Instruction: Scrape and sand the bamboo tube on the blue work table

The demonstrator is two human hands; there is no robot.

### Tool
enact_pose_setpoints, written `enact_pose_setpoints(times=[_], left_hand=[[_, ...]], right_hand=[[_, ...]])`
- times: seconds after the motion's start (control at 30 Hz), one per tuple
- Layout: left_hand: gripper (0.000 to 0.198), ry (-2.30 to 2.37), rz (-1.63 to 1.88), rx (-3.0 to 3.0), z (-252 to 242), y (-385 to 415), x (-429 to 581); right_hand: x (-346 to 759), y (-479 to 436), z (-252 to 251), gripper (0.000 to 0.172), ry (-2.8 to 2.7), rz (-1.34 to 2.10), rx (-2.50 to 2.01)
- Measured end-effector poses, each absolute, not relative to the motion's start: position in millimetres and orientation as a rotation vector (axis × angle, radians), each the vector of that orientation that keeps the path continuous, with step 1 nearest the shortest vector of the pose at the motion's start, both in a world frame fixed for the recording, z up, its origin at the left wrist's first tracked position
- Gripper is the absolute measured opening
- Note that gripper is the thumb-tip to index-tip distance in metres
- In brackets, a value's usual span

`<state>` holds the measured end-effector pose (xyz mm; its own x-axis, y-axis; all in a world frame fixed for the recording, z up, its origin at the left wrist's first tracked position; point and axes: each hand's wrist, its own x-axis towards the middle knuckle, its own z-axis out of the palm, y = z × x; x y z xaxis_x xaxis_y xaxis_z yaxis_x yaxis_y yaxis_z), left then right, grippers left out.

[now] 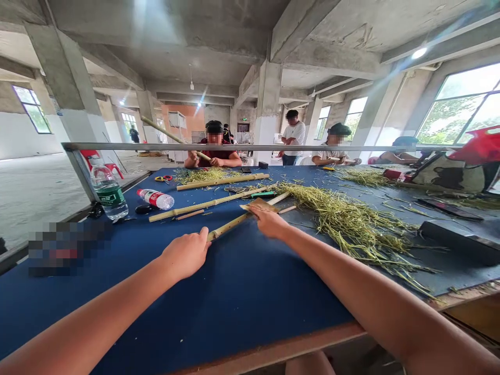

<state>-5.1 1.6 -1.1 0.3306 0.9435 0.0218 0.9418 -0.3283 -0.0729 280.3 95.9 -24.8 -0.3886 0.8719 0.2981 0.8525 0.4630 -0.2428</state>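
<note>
My left hand (186, 253) is wrapped round the near end of a bamboo pole (230, 225), which slants away from me over the table. Farther along it, my right hand (269, 220) is closed on a folded piece of brown sandpaper (275, 209), pressed against the pole. The palm side of both hands is hidden. Right of the pole's far end lies a heap of green-yellow shavings (332, 213). Beyond my hands rest two more bamboo poles, a nearer one (213, 203) and a farther one (222, 181), with a thin bamboo strip (190, 214) and a green-handled tool (262, 195).
A blue-topped table (156, 312) carries a large water bottle (110, 195), a lying bottle (155, 199), yellow-and-red scissors (163, 178) and a dark box (461, 242). A metal rail (273, 148) runs beyond it. Across the table a person (214, 151) holds a bamboo pole; others are at the right.
</note>
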Motion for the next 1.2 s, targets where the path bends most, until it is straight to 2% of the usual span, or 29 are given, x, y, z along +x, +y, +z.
enact_pose_setpoints(times=[0.17,0.23,0.47,0.53,0.6,0.77,0.83,0.93,1.1,1.2], left_hand=[[0.032,-1.719,0.024,-2.520,-3,2,-7],[0.031,-1.714,0.031,-2.512,-1,1,-7],[0.038,-1.709,0.052,-2.471,4,-1,-4],[0.039,-1.699,0.042,-2.472,3,0,-5],[0.041,-1.715,0.031,-2.486,2,1,-6],[0.039,-1.725,-0.002,-2.512,-3,3,-9],[0.040,-1.718,-0.008,-2.520,-4,3,-9],[0.038,-1.737,0.039,-2.489,-2,3,-8],[0.035,-1.700,0.090,-2.473,5,0,-5],[0.040,-1.707,0.068,-2.473,6,0,-4]], right_hand=[[220,53,-33,0.068,-2.605,0.193,-0.873],[215,51,-33,0.070,-2.616,0.203,-0.816],[296,111,-25,0.063,-2.265,0.070,-1.557],[301,113,-26,0.061,-2.193,0.069,-1.645],[285,100,-27,0.060,-2.265,0.079,-1.537],[214,46,-32,0.068,-2.597,0.187,-0.860],[206,41,-31,0.067,-2.620,0.204,-0.775],[230,62,-30,0.062,-2.563,0.157,-1.003],[293,112,-30,0.059,-2.216,0.016,-1.688],[286,106,-32,0.057,-2.195,0.015,-1.676]])
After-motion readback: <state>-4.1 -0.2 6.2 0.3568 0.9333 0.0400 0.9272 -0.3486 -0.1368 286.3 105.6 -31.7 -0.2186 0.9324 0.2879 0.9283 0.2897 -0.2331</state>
